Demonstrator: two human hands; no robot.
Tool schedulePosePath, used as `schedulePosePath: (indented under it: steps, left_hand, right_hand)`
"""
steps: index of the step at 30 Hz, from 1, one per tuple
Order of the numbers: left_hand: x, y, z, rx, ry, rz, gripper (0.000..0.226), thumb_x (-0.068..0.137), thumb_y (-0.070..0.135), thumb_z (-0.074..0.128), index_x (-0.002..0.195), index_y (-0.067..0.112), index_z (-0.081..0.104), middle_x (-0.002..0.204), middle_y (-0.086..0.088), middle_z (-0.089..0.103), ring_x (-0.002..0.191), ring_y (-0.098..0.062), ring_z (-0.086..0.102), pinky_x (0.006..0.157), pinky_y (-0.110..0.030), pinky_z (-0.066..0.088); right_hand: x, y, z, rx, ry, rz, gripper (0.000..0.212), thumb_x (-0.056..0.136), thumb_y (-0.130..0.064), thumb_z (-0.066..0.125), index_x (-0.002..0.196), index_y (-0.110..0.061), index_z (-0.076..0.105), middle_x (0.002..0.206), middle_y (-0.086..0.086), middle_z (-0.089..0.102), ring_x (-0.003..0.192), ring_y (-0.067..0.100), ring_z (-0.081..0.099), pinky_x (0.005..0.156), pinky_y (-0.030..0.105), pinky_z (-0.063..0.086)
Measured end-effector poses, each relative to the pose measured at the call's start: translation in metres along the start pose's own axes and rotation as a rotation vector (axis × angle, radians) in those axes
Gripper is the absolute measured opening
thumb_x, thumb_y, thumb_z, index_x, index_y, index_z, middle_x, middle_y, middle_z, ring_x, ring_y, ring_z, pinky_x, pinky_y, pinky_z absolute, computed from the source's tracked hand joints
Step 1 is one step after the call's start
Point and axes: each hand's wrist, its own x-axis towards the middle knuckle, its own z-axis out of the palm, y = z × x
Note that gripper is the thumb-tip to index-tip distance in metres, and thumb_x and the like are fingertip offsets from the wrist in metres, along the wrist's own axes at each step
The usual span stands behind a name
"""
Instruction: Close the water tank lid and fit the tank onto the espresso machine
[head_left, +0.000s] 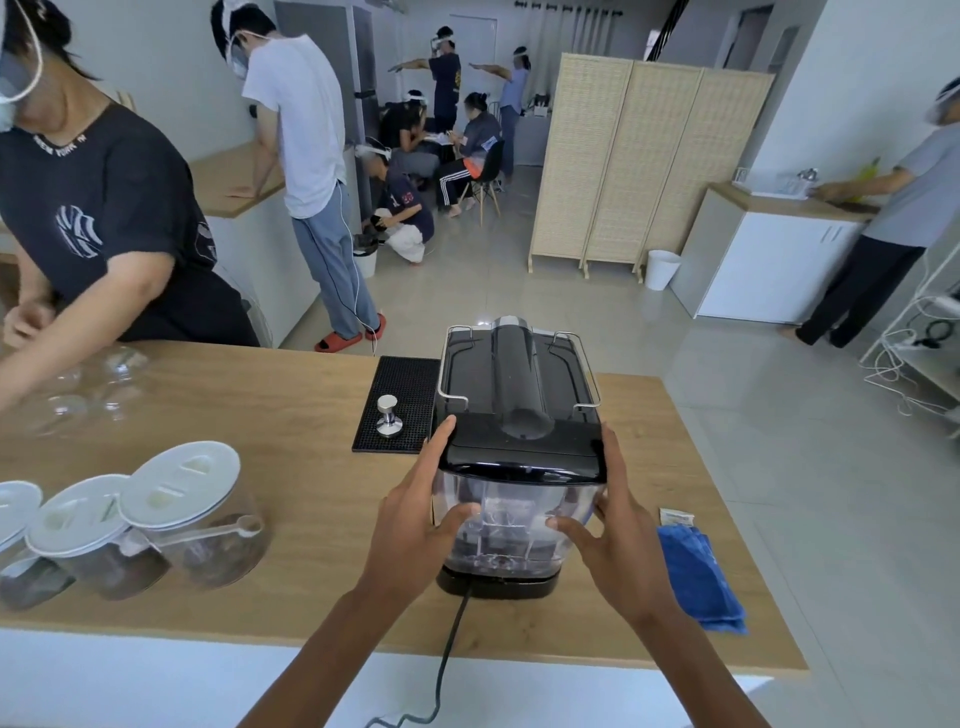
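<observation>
1. The clear plastic water tank (511, 525) with its glossy black lid (519, 447) stands at the near end of the black espresso machine (519, 374), on the light wooden counter (260, 415). The lid looks shut flat on the tank's rim.
2. The left hand (415, 514) grasps the tank's left wall, thumb up against the lid's left corner, fingers spread over the near face. The right hand (608, 525) mirrors it on the right wall. Neither hand is slack; both press inward on the tank.
3. I take the two-sided grip as a way to keep the tank level and square while it is guided down, since a tilt would likely stop it seating on the black base (498, 584) under it.
4. The tank stands upright, its long axis vertical, the lid facing up and its curved clear face turned toward the person. It seems to touch the machine's near end, but whether it is fully seated I cannot tell.
5. The black power cord (452, 634) runs from under the base toward the near edge, clear of both wrists.
6. A steel tamper (388, 415) sits on a black rubber mat (400, 395) left of the machine; a blue folded cloth (698, 577) lies to the right; three clear jars with white lids (135, 525) stand well apart at the near left.
</observation>
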Motion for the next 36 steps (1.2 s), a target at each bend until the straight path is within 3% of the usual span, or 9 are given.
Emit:
schedulePosePath:
  steps: [9, 15, 17, 18, 20, 25, 30, 33, 36]
  left_hand:
    - [0.005, -0.004, 0.004, -0.011, 0.008, -0.029, 0.094, 0.087, 0.022, 0.074, 0.153, 0.047, 0.012, 0.122, -0.033, 0.051, 0.115, -0.051, 0.044, 0.093, -0.061, 0.043]
    - [0.006, -0.007, 0.003, 0.006, 0.012, 0.004, 0.093, 0.087, 0.022, 0.075, 0.154, 0.044, 0.015, 0.121, -0.034, 0.051, 0.114, -0.048, 0.048, 0.089, -0.050, 0.046]
    - [0.005, -0.011, 0.004, 0.013, -0.002, 0.025, 0.094, 0.086, 0.018, 0.076, 0.154, 0.043, 0.016, 0.120, -0.035, 0.052, 0.092, -0.028, 0.067, 0.073, -0.030, 0.050]
    - [0.004, -0.013, 0.005, 0.023, -0.013, 0.033, 0.093, 0.086, 0.016, 0.075, 0.155, 0.040, 0.017, 0.117, -0.036, 0.055, 0.069, -0.012, 0.064, 0.063, -0.017, 0.047]
    - [0.000, -0.017, 0.008, 0.046, -0.024, 0.033, 0.092, 0.087, 0.013, 0.073, 0.155, 0.041, 0.017, 0.094, -0.025, 0.066, 0.050, -0.006, 0.043, 0.054, -0.007, 0.037]
    - [-0.003, -0.022, 0.011, 0.067, -0.032, 0.008, 0.090, 0.089, 0.013, 0.070, 0.152, 0.045, 0.014, 0.070, 0.014, 0.053, 0.050, -0.009, 0.040, 0.048, -0.010, 0.033]
    - [-0.005, -0.022, 0.010, 0.074, -0.027, -0.006, 0.095, 0.091, 0.018, 0.069, 0.149, 0.057, 0.004, 0.054, 0.008, 0.030, 0.049, -0.010, 0.039, 0.046, -0.013, 0.028]
    - [-0.007, -0.021, 0.011, 0.098, -0.006, -0.017, 0.095, 0.092, 0.024, 0.068, 0.149, 0.057, 0.000, 0.055, 0.007, 0.029, 0.049, -0.011, 0.038, 0.044, -0.017, 0.028]
    - [-0.006, -0.024, 0.014, 0.123, 0.011, -0.016, 0.095, 0.092, 0.032, 0.066, 0.149, 0.055, -0.008, 0.059, -0.001, 0.044, 0.049, -0.015, 0.044, 0.043, -0.022, 0.040]
  right_hand:
    - [0.007, -0.001, 0.001, -0.005, 0.019, -0.006, 0.102, 0.081, -0.051, 0.067, 0.152, -0.051, -0.007, 0.154, -0.017, 0.037, 0.105, 0.011, 0.061, 0.090, 0.043, 0.055]
    - [0.008, 0.004, 0.005, -0.034, 0.040, -0.025, 0.105, 0.085, -0.041, 0.072, 0.152, -0.051, -0.007, 0.157, -0.017, 0.032, 0.109, 0.017, 0.063, 0.087, 0.046, 0.056]
    - [0.006, 0.007, 0.008, -0.053, 0.053, -0.023, 0.107, 0.085, -0.038, 0.074, 0.151, -0.053, -0.009, 0.156, -0.019, 0.027, 0.108, 0.017, 0.063, 0.085, 0.043, 0.057]
    - [0.005, 0.009, 0.011, -0.063, 0.058, -0.026, 0.108, 0.085, -0.035, 0.075, 0.150, -0.053, -0.009, 0.157, -0.019, 0.027, 0.111, 0.019, 0.063, 0.084, 0.041, 0.057]
    - [0.002, 0.014, 0.015, -0.089, 0.060, -0.020, 0.108, 0.086, -0.034, 0.074, 0.149, -0.056, -0.011, 0.159, -0.014, 0.030, 0.119, 0.024, 0.061, 0.080, 0.031, 0.055]
    - [-0.001, 0.014, 0.019, -0.151, 0.052, 0.023, 0.108, 0.086, -0.043, 0.071, 0.145, -0.058, -0.019, 0.147, 0.006, 0.052, 0.094, 0.018, 0.068, 0.065, 0.020, 0.045]
    - [-0.001, 0.015, 0.018, -0.180, 0.030, 0.030, 0.110, 0.086, -0.045, 0.070, 0.147, -0.054, -0.021, 0.137, 0.013, 0.058, 0.066, 0.000, 0.053, 0.049, 0.007, 0.039]
    - [-0.001, 0.016, 0.019, -0.189, 0.029, 0.031, 0.109, 0.087, -0.046, 0.070, 0.150, -0.048, -0.019, 0.139, 0.012, 0.057, 0.065, -0.001, 0.055, 0.046, 0.004, 0.040]
    - [-0.001, 0.017, 0.021, -0.196, 0.085, 0.006, 0.107, 0.088, -0.050, 0.066, 0.147, -0.051, -0.022, 0.151, 0.003, 0.047, 0.094, 0.018, 0.071, 0.052, 0.000, 0.038]
